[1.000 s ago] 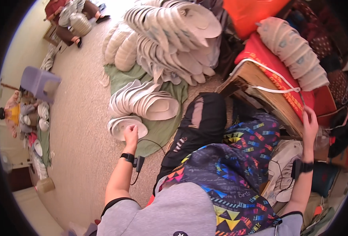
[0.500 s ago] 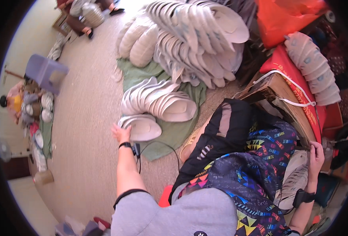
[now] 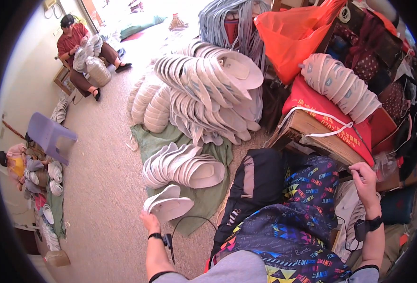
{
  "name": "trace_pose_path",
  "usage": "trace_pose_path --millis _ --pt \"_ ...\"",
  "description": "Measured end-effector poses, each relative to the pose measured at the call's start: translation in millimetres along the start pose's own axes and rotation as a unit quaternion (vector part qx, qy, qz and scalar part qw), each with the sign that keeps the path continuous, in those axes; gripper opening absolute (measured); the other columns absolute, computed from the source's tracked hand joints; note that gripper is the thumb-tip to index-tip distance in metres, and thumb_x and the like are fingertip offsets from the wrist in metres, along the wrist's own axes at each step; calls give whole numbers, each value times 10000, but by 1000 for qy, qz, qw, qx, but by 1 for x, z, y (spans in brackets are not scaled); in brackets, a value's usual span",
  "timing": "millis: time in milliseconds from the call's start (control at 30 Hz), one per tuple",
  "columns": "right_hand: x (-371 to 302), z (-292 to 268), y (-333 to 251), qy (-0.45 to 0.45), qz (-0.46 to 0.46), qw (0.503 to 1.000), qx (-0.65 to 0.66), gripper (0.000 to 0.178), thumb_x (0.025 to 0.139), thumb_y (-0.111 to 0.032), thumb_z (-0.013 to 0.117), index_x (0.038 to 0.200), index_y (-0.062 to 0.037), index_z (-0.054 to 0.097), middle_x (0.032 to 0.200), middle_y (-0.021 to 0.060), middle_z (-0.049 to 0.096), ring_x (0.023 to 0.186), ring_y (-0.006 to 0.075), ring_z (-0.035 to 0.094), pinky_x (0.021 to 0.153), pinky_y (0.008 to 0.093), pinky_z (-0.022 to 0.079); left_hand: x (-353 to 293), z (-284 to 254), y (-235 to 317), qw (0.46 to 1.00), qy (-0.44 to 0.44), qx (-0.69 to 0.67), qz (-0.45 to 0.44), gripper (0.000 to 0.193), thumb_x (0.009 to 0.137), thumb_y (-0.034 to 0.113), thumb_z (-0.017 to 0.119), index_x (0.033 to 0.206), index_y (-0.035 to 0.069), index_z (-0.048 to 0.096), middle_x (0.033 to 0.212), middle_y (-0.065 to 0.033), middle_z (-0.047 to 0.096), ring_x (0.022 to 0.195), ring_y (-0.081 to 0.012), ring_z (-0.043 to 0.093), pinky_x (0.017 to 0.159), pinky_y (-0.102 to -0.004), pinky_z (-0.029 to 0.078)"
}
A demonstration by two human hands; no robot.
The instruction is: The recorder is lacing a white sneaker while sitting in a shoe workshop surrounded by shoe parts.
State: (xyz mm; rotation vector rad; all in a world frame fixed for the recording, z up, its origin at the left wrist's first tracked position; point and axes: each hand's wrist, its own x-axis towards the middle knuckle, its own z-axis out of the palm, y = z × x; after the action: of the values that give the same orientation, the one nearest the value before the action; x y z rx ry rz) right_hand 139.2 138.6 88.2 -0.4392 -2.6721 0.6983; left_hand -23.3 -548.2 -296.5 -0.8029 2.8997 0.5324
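Gripping the near-left edge of a pale shoe upper (image 3: 173, 207) in the left hand (image 3: 149, 222), the nearer one, and holding it just ahead-right of that hand, long axis running rightward, short of a stack of uppers (image 3: 182, 165). Curling the right hand (image 3: 365, 183) well rightward, beside a brown box (image 3: 326, 136); cannot tell if holding anything.

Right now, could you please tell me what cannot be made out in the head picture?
Head view, left hand: whether it grips or only touches the nearest pale shoe piece is too small to tell.
Head view, right hand: whether it pinches anything is too small to tell.
Head view, green cloth: its middle is hidden under the shoe stacks.
Head view, grey shirt: cut off by the lower edge.
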Motion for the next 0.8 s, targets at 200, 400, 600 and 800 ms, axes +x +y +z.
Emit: trace_pose_path --millis 200,400,600,800 --pt "15 20 -6 -28 17 989 141 102 890 -19 578 925 17 666 837 64 644 751 127 610 683 253 482 -23 -89 92 913 44 -380 144 455 949 236 515 1320 -26 483 1243 -212 496 1154 -358 486 1000 -431 381" --pt "23 53 -55 -207 47 857 470 308 1020 -245 490 1187 -2 579 998 81 677 894 140 642 837 293 521 -96 -175 313 720 96 -453 517 523 971 286 513 1380 -29 425 1345 -177 470 1243 -295 457 1063 -424 348" --pt "-1 54 -89 -245 96 685 679 811 893 -691 457 1402 -60 429 1333 81 552 1201 185 541 1036 349 422 -245 -223 453 546 -66 -395 736 651 840 127 683 1412 7 396 1266 -157 506 1171 -269 510 1011 -360 418" --pt "-41 23 -46 -218 99 716 656 750 901 -640 507 1382 -65 462 1331 78 557 1208 187 545 1023 354 439 -315 -177 461 529 -381 -528 544 585 876 84 672 1398 21 416 1286 -99 529 1164 -188 526 1000 -320 427"
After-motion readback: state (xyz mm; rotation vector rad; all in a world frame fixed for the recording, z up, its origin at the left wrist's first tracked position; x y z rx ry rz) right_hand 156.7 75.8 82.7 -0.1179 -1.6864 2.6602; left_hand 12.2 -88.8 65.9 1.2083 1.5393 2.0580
